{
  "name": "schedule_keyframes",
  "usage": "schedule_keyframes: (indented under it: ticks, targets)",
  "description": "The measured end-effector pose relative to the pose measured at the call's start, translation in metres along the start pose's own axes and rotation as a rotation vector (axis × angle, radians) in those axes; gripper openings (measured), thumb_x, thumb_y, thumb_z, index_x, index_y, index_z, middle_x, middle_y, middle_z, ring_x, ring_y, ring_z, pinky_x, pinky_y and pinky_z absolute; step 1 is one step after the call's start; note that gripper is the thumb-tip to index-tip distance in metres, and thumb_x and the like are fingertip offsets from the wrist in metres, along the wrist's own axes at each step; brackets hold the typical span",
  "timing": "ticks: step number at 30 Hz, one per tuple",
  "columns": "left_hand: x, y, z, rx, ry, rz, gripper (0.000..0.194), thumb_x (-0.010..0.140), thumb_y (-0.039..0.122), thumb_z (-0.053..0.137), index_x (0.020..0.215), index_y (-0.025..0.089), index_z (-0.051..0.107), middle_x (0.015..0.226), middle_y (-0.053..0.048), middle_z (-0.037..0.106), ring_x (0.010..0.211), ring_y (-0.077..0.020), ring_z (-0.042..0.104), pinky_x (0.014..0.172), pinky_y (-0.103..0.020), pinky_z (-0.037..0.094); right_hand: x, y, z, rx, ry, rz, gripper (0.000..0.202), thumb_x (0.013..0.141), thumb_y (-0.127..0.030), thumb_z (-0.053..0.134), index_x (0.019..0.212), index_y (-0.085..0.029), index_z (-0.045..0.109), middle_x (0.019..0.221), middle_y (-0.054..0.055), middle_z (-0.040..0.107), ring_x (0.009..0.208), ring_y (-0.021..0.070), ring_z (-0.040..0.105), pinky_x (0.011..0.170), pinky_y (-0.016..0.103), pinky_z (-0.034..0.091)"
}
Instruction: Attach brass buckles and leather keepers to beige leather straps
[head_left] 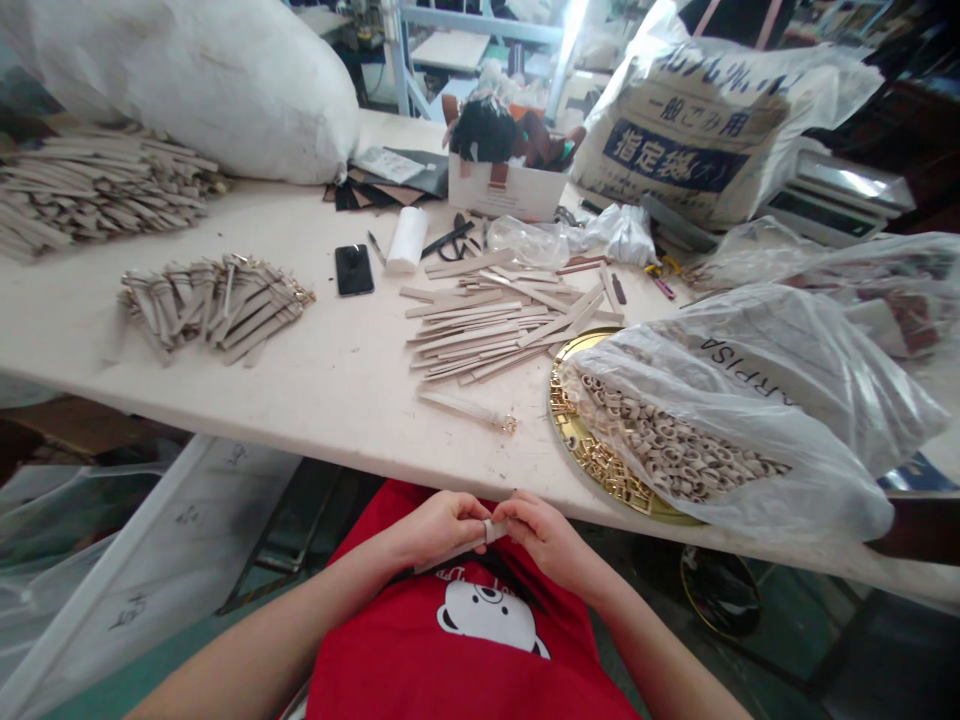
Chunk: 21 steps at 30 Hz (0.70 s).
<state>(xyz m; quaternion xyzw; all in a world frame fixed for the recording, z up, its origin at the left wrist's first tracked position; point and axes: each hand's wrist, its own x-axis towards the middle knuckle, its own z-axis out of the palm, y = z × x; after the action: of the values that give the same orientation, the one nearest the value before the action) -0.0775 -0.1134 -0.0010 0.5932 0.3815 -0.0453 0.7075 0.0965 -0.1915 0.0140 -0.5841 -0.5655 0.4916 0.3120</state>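
Over the red apron, in front of the table edge, both hands meet around a pale beige strip (450, 553). My left hand (448, 525) pinches the strip near a small loop around it. My right hand (536, 530) has its fingertips closed on the strip's other end; any small part between them is too small to make out. On the table just beyond lies one strip with a gold buckle (480, 411). Behind it is a loose pile of plain beige strips (480, 335).
A gold tray (566, 425) holds gold buckles and a plastic bag (810, 440) of beige loops at right. Buckled strips (217, 305) lie at left, near a phone (354, 270). A white box (506, 190) and large sacks stand behind.
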Motion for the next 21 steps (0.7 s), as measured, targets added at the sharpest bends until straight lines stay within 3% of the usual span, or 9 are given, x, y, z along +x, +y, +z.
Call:
schedule_keyframes:
  ticks: [3,6,9,13,17,21]
  targets:
    - [0.001,-0.002,0.000,-0.063,-0.039,-0.014,0.033,0.072,0.040,0.053,0.085,0.010,0.061,0.072,-0.005,0.066,0.059,-0.0118,0.057,0.055,-0.021,0.041,0.000,0.004,0.002,0.052,0.005,0.015,0.013,0.081,-0.021,0.048,0.078,-0.022,0.061,0.078,0.001,0.054,0.075,0.0158,0.052,0.069,0.027,0.040]
    - [0.002,0.000,-0.003,-0.060,-0.050,-0.040,0.034,0.075,0.042,0.048,0.086,0.011,0.057,0.071,-0.004,0.064,0.057,-0.0116,0.056,0.052,-0.021,0.041,0.000,0.011,0.009,0.136,0.079,0.124,0.013,0.081,-0.024,0.046,0.083,-0.020,0.058,0.072,0.000,0.055,0.067,0.0148,0.051,0.065,0.027,0.041]
    - [0.000,0.006,-0.007,0.088,-0.008,-0.029,0.033,0.076,0.043,0.043,0.081,0.013,0.054,0.066,-0.003,0.062,0.054,-0.0117,0.055,0.048,-0.020,0.038,0.001,0.017,0.016,0.189,0.185,0.206,0.017,0.082,-0.028,0.044,0.088,-0.019,0.056,0.067,-0.002,0.054,0.060,0.0140,0.049,0.059,0.026,0.041]
    - [-0.003,0.013,-0.009,0.294,0.070,0.000,0.031,0.073,0.042,0.045,0.080,0.014,0.056,0.064,0.000,0.060,0.054,-0.0123,0.052,0.048,-0.021,0.034,0.002,0.020,0.020,0.154,0.262,0.201,0.017,0.080,-0.028,0.044,0.088,-0.019,0.057,0.071,0.000,0.056,0.063,0.0150,0.050,0.061,0.027,0.041]
    - [0.001,0.013,-0.007,0.376,0.136,0.023,0.030,0.072,0.042,0.046,0.074,0.014,0.057,0.066,0.001,0.059,0.058,-0.0128,0.050,0.050,-0.021,0.032,0.001,0.020,0.020,0.200,0.276,0.227,0.018,0.080,-0.030,0.045,0.088,-0.018,0.056,0.070,0.000,0.056,0.060,0.0146,0.051,0.060,0.027,0.042]
    - [0.005,0.008,-0.002,0.322,0.118,-0.012,0.033,0.071,0.045,0.048,0.072,0.013,0.057,0.062,0.002,0.055,0.055,-0.0116,0.047,0.049,-0.021,0.030,0.001,0.020,0.020,0.238,0.246,0.250,0.018,0.080,-0.030,0.044,0.088,-0.018,0.055,0.066,-0.002,0.055,0.058,0.0138,0.051,0.058,0.027,0.043]
